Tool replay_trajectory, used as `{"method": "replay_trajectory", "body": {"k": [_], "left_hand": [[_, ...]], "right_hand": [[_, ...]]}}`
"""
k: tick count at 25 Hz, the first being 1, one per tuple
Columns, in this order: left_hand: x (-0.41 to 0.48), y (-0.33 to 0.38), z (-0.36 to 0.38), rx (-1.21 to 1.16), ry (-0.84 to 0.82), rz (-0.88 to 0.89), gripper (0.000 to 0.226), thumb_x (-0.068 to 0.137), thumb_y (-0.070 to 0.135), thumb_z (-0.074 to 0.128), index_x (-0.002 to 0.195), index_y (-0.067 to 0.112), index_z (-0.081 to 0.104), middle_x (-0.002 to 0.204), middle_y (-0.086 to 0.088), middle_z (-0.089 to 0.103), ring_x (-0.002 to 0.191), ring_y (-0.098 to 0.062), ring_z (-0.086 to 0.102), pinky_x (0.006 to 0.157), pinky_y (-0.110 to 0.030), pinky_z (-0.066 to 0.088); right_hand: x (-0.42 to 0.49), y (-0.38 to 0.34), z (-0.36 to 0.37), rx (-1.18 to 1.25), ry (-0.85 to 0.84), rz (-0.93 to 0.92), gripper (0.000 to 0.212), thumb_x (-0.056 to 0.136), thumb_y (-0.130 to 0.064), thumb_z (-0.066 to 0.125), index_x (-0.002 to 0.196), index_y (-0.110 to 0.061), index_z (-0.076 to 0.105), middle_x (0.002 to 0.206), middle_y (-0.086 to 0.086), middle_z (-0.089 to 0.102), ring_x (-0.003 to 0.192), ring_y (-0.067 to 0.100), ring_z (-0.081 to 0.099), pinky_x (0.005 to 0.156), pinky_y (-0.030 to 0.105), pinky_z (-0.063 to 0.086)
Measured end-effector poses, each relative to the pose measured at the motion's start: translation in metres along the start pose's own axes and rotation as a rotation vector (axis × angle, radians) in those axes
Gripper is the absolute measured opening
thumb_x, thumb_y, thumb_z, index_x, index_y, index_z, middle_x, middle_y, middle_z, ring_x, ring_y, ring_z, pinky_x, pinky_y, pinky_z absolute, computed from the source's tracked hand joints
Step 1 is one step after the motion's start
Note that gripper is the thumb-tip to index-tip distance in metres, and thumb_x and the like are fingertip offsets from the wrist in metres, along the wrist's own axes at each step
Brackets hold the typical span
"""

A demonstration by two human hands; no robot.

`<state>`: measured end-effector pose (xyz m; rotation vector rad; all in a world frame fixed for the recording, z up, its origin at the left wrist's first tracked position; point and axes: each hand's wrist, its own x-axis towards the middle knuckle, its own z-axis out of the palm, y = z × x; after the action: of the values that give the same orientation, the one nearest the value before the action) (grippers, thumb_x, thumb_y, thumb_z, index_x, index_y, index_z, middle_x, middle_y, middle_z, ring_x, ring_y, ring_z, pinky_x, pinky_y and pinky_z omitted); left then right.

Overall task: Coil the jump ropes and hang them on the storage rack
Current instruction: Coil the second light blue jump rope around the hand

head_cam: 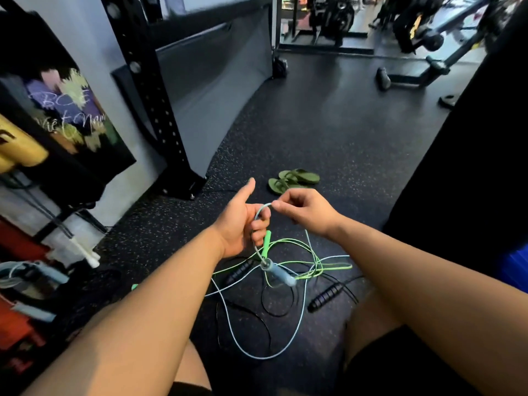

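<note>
Jump ropes [285, 270] lie tangled on the near floor [328, 132]; our left hand [240, 224] grips the pale blue cord [298, 318], our right hand [305, 208] pinches its loop just beside.

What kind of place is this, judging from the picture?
Most likely a gym: speckled rubber flooring, a black perforated steel rack upright, and weight equipment in the background. Jump ropes lie tangled on the floor.

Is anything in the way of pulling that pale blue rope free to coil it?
Yes. The pale blue rope held by both hands lies tangled with the green rope and black rope on the floor.
</note>
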<state>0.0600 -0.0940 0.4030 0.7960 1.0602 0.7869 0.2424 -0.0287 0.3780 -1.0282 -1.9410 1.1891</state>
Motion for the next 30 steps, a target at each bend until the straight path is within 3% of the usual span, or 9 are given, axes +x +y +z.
{"method": "replay_trajectory", "body": {"k": [4,11,14,16,19,21,26,28,30], "left_hand": [[0.009,0.001,-0.012,0.010,0.038,0.007,0.079,0.087,0.086,0.024,0.068,0.016,0.055,0.053,0.000,0.042,0.045,-0.020,0.044,0.054,-0.034,0.037],[0.045,0.013,-0.027,-0.191,-0.054,0.031,0.087,0.080,0.092,0.025,0.077,0.012,0.059,0.063,-0.002,0.050,0.053,-0.022,0.049,0.057,-0.034,0.037],[0.059,0.018,-0.034,-0.319,-0.081,0.118,0.099,0.078,0.094,0.022,0.093,0.008,0.068,0.081,-0.009,0.069,0.076,-0.027,0.070,0.076,-0.037,0.053],[0.067,0.020,-0.041,-0.379,-0.078,0.175,0.107,0.077,0.095,0.021,0.110,0.004,0.066,0.106,-0.016,0.073,0.106,-0.034,0.071,0.098,-0.043,0.050],[0.077,0.024,-0.054,-0.455,-0.034,0.204,0.116,0.077,0.096,0.021,0.129,-0.001,0.059,0.133,-0.021,0.066,0.128,-0.038,0.061,0.111,-0.047,0.042],[0.086,0.026,-0.058,-0.437,0.022,0.187,0.118,0.079,0.094,0.018,0.135,-0.002,0.055,0.135,-0.022,0.065,0.128,-0.036,0.062,0.111,-0.047,0.042],[0.105,0.011,-0.050,-0.041,0.225,0.093,0.108,0.091,0.081,0.004,0.137,-0.003,0.055,0.119,-0.017,0.074,0.113,-0.027,0.071,0.097,-0.038,0.052],[0.101,0.004,-0.042,0.081,0.173,0.035,0.112,0.089,0.082,-0.001,0.132,-0.003,0.059,0.113,-0.017,0.076,0.103,-0.024,0.074,0.088,-0.033,0.055],[0.096,-0.001,-0.031,0.122,0.050,-0.060,0.115,0.084,0.086,-0.005,0.110,0.000,0.066,0.087,-0.015,0.075,0.077,-0.021,0.070,0.071,-0.026,0.053]], "right_hand": [[0.016,0.013,0.005,0.185,-0.029,0.079,0.005,0.096,-0.016,0.067,0.092,-0.019,0.070,0.069,-0.004,0.057,0.061,0.008,0.048,0.057,0.023,0.042],[0.037,0.032,0.015,0.087,0.057,0.081,0.018,0.100,-0.021,0.060,0.082,-0.024,0.062,0.068,0.002,0.063,0.054,0.009,0.055,0.054,0.023,0.046],[0.041,0.049,0.016,-0.054,-0.079,0.180,0.023,0.105,-0.030,0.049,0.085,-0.025,0.059,0.073,0.005,0.065,0.060,0.016,0.060,0.063,0.040,0.053],[0.040,0.060,0.016,-0.231,-0.238,0.226,0.020,0.105,-0.029,0.046,0.096,-0.015,0.058,0.082,0.010,0.068,0.071,0.024,0.065,0.074,0.048,0.057],[0.035,0.056,0.011,-0.426,-0.436,0.232,0.023,0.105,-0.024,0.043,0.112,-0.008,0.059,0.081,-0.002,0.062,0.074,0.019,0.061,0.073,0.034,0.048],[0.032,0.048,0.011,-0.538,-0.481,0.159,0.023,0.105,-0.026,0.042,0.114,-0.013,0.060,0.079,-0.011,0.057,0.070,0.008,0.054,0.071,0.028,0.039],[0.025,0.034,0.019,-0.660,-0.448,-0.078,0.030,0.105,-0.031,0.045,0.082,-0.013,0.053,0.068,0.000,0.055,0.064,0.021,0.046,0.064,0.034,0.035],[0.026,0.032,0.012,-0.603,-0.351,-0.211,0.028,0.103,-0.034,0.049,0.084,-0.018,0.061,0.071,0.002,0.064,0.064,0.023,0.053,0.063,0.034,0.042],[0.025,0.031,0.002,-0.535,-0.251,-0.280,0.024,0.100,-0.039,0.055,0.096,-0.021,0.070,0.082,0.002,0.072,0.070,0.020,0.063,0.066,0.036,0.052]]}}
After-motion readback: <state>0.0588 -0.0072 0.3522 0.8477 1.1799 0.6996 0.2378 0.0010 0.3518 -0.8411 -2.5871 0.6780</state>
